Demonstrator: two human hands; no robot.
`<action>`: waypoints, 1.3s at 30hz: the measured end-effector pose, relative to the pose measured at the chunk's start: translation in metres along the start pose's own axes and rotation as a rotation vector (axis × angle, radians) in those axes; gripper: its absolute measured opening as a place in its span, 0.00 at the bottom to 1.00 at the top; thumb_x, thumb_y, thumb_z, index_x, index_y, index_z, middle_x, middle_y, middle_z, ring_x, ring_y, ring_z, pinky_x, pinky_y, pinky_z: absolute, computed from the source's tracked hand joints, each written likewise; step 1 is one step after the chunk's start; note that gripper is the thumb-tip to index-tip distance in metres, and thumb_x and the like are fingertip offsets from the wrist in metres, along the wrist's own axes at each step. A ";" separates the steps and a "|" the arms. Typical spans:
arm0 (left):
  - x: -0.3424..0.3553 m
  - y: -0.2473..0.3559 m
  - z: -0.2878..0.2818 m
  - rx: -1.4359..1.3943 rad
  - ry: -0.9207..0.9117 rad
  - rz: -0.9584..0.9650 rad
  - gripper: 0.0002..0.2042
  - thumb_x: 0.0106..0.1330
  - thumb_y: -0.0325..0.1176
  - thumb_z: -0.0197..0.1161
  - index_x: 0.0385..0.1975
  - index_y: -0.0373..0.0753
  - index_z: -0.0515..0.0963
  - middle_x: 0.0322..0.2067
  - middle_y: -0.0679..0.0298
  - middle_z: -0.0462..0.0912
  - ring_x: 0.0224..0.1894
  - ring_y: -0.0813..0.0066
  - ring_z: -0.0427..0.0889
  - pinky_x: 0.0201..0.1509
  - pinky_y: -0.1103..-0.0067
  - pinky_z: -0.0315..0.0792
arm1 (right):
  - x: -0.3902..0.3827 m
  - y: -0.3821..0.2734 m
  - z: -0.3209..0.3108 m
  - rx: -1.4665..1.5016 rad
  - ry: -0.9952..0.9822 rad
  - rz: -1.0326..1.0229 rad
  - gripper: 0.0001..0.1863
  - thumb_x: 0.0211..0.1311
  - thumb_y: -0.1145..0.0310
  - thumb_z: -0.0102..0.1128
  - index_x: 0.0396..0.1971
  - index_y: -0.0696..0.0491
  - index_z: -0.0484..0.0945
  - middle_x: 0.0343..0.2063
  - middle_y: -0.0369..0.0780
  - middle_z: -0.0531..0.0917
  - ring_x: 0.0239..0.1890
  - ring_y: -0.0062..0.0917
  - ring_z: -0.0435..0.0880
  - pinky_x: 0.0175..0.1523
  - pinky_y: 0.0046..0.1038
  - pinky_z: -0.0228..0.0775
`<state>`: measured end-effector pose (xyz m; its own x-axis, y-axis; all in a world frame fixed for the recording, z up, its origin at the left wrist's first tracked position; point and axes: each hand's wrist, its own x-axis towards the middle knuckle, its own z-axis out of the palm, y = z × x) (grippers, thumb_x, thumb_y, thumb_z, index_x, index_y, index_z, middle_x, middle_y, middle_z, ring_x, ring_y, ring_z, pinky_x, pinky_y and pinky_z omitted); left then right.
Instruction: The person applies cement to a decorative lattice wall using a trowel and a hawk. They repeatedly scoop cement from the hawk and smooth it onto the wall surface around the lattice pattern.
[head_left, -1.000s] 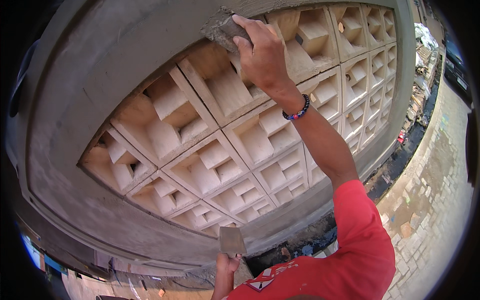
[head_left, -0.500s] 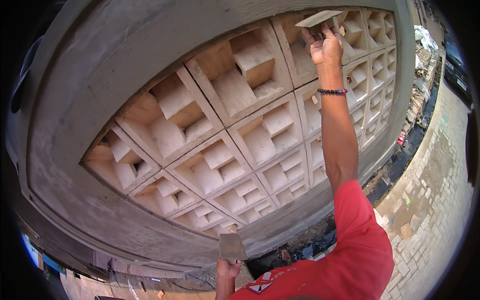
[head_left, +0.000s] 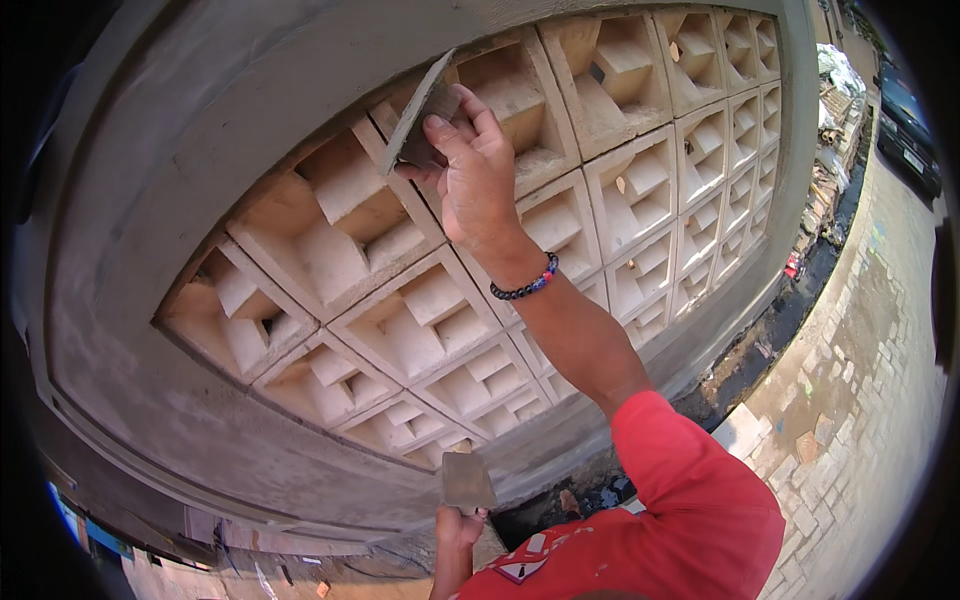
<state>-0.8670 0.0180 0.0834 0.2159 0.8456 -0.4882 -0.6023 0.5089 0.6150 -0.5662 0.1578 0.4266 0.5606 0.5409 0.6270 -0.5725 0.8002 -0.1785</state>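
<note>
My right hand (head_left: 478,185), with a beaded bracelet on its wrist, is raised at the upper middle. Its fingers grip a flat grey plastering trowel (head_left: 414,118), tilted steeply with its edge by the top border of the block screen. Pale square vent blocks (head_left: 395,325) with stepped hollows fill the opening in the wall. Low at the centre, my left hand (head_left: 460,527) is closed around the base of a small rectangular grey plate (head_left: 467,480); its grip is mostly hidden. This plate stands apart from the wall, below the lowest blocks.
Smooth grey plaster (head_left: 150,230) frames the blocks. A dark drainage ditch (head_left: 735,375) runs along the wall's foot, with a paved path (head_left: 850,450) beside it. Rubble and sacks (head_left: 835,90) lie at the far right, near a parked dark car (head_left: 908,140).
My right hand has swept left along the top edge of the blocks, and its trowel has turned from nearly level to steep. The left hand and its plate have barely moved.
</note>
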 end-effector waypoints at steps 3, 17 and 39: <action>0.000 0.005 0.001 0.002 -0.009 -0.018 0.14 0.67 0.41 0.45 0.46 0.44 0.72 0.38 0.65 0.79 0.32 0.70 0.78 0.23 0.77 0.69 | -0.002 -0.017 -0.042 -0.233 0.010 -0.193 0.26 0.59 0.76 0.54 0.57 0.62 0.58 0.42 0.44 0.77 0.40 0.24 0.78 0.40 0.28 0.77; 0.015 -0.006 -0.008 -0.016 0.023 -0.112 0.14 0.67 0.41 0.45 0.46 0.45 0.72 0.39 0.65 0.79 0.33 0.69 0.78 0.25 0.76 0.68 | 0.146 -0.134 -0.105 -1.367 0.179 -0.897 0.19 0.52 0.74 0.56 0.46 0.62 0.74 0.39 0.47 0.81 0.42 0.31 0.79 0.49 0.28 0.69; 0.027 0.010 -0.088 0.027 -0.027 -0.255 0.14 0.67 0.39 0.43 0.46 0.43 0.72 0.39 0.63 0.79 0.34 0.68 0.78 0.24 0.76 0.67 | 0.160 -0.137 -0.079 -1.184 0.151 -0.651 0.20 0.58 0.75 0.56 0.52 0.59 0.72 0.42 0.41 0.80 0.43 0.21 0.78 0.49 0.20 0.69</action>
<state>-0.9345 0.0314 0.0219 0.3789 0.6936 -0.6127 -0.5049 0.7098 0.4912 -0.3508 0.1556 0.4915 0.6332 -0.0557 0.7719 0.6289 0.6184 -0.4713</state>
